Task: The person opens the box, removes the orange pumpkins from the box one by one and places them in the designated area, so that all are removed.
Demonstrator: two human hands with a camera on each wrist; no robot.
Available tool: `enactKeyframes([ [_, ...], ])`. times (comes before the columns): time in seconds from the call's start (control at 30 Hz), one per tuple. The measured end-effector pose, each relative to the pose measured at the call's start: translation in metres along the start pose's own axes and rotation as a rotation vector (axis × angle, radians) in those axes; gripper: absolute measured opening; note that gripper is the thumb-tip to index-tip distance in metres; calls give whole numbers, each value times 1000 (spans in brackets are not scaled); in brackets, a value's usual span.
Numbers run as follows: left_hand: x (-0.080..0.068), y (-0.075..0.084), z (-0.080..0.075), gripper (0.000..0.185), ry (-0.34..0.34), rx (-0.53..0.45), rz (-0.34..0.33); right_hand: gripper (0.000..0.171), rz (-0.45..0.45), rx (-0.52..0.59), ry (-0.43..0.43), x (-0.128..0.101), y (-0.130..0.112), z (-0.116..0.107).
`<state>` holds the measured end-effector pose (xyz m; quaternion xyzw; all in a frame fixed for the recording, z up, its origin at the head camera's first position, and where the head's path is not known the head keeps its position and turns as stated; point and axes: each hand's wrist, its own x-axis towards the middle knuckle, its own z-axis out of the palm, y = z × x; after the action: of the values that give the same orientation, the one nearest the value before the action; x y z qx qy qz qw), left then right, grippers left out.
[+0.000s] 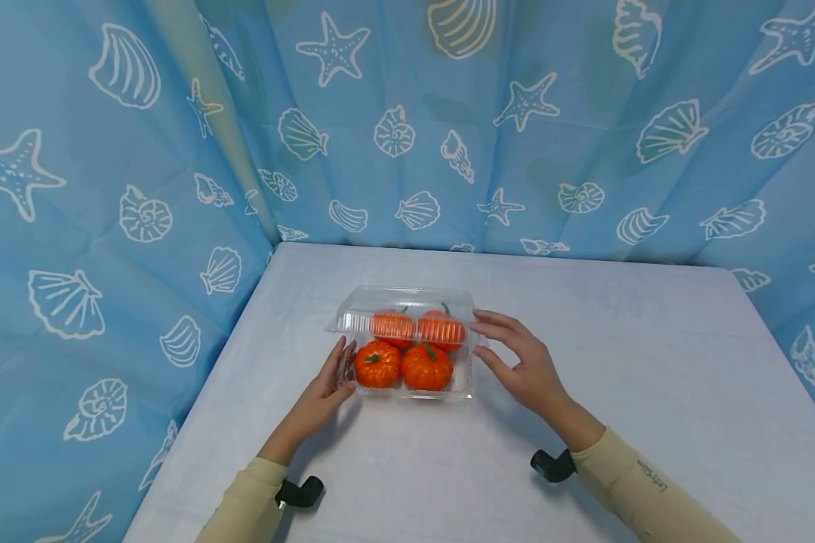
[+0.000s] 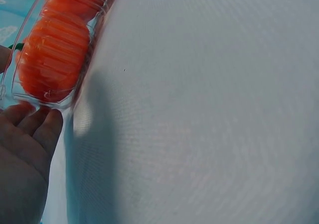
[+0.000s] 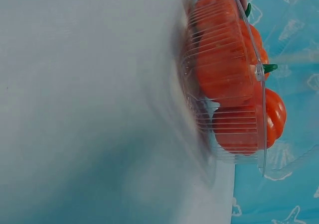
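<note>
The left hand (image 1: 326, 385) lies along the left end of a clear plastic box (image 1: 407, 343), fingers straight and loose, the tips touching the box's near left corner rather than curling round it. The left wrist view shows the same: fingertips (image 2: 35, 119) resting against the bottom corner of the box, gripping nothing.

The box sits near the middle of the white table (image 1: 652, 362), a little left of centre, with a blue seashell curtain (image 1: 109, 188) hanging behind and to the left. Four small orange pumpkins are inside, two by two. The near pair, left (image 1: 377, 363) and right (image 1: 426, 367), shows plainly; the far pair (image 1: 417, 326) sits under the ribbed clear lid (image 1: 407, 305), which stands part-way up and leans over them.

The right hand (image 1: 519, 362) hovers at the right end of the box, fingers spread and gently bent, the fingertips at or just beside the lid's right edge. I can't tell whether they touch it; it holds nothing yet.

As I see it, the lid is the thing being handled. Doing it well would mean keeping the left fingers steady against the base so the light box doesn't slide, and pressing the thin lid evenly, clear of the green stems (image 1: 429, 351) poking up.
</note>
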<state>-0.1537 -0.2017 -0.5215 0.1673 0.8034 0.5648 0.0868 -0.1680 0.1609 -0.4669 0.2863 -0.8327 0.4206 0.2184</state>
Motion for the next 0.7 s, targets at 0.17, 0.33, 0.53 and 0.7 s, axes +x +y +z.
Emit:
enactKeyframes([
  [0.17,0,2,0,81,-5,0,5,46,-13,-42,-7,6,0,-2],
  [0.33,-1,2,-1,80,-14,-2,13,47,-22,-36,-6,14,1,-5],
  [0.53,-2,0,-2,79,-14,1,17,44,-31,-61,19,22,2,-3],
  [0.7,-2,0,-2,80,-11,3,10,39,-72,-63,101,28,1,-4],
])
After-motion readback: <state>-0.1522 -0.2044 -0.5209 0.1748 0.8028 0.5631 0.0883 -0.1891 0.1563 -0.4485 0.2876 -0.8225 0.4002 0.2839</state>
